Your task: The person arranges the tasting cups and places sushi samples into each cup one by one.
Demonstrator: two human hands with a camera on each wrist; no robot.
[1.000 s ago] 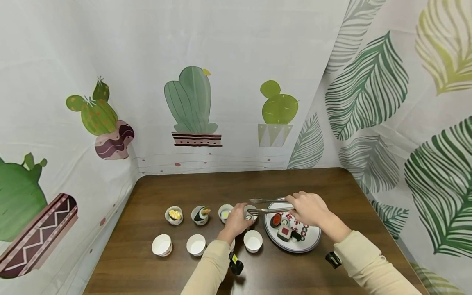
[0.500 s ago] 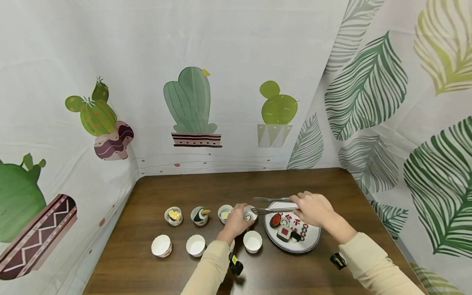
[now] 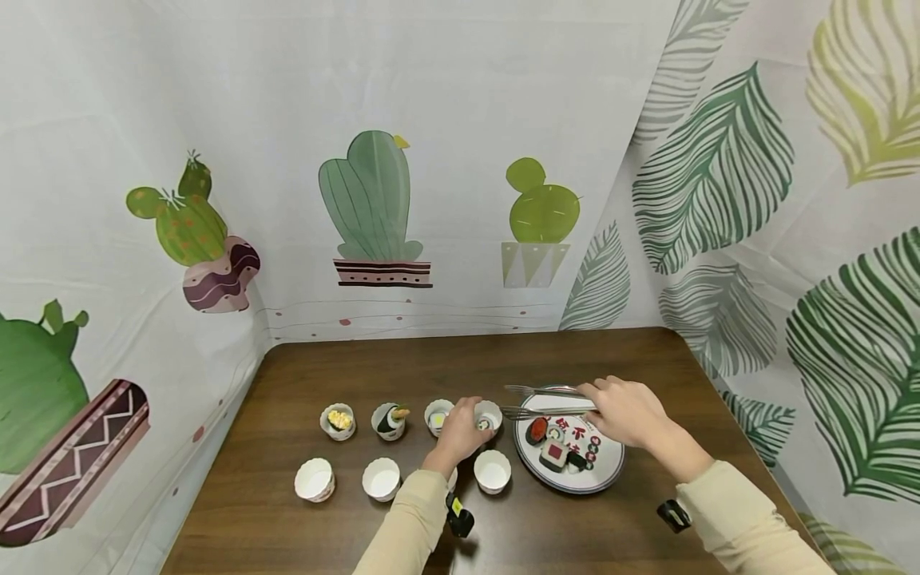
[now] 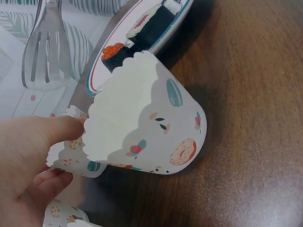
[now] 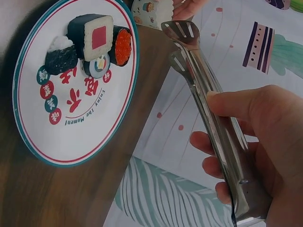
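My left hand (image 3: pixel 460 431) holds a scalloped white paper cup (image 4: pixel 71 156) at the right end of the back row, thumb on one side and fingers on the other. A small sushi roll (image 3: pixel 485 423) lies in that cup. In my right hand (image 3: pixel 621 409) are metal tongs (image 5: pixel 220 137), gripped along their arms above the plate's far left side. Their slotted tips hold nothing. On the round white plate (image 5: pixel 99 130) sit a square sushi roll (image 5: pixel 92 40), a roe-topped sushi (image 5: pixel 123 47), a small round roll (image 5: pixel 98 66) and a nori-wrapped rice piece (image 5: pixel 61 59).
Left along the back row stand cups with a yellow-topped piece (image 3: pixel 339 418), a hand roll (image 3: pixel 393 418) and a pale yellow-centred piece (image 3: pixel 439 418). Front-row cups include one at left (image 3: pixel 315 479), another (image 3: pixel 382 478) and one near the plate (image 3: pixel 492 471). Patterned cloth hangs behind the table.
My right hand and the tongs have drawn back to the right, away from the held cup, whose roll shows more now. My left hand stays in place.
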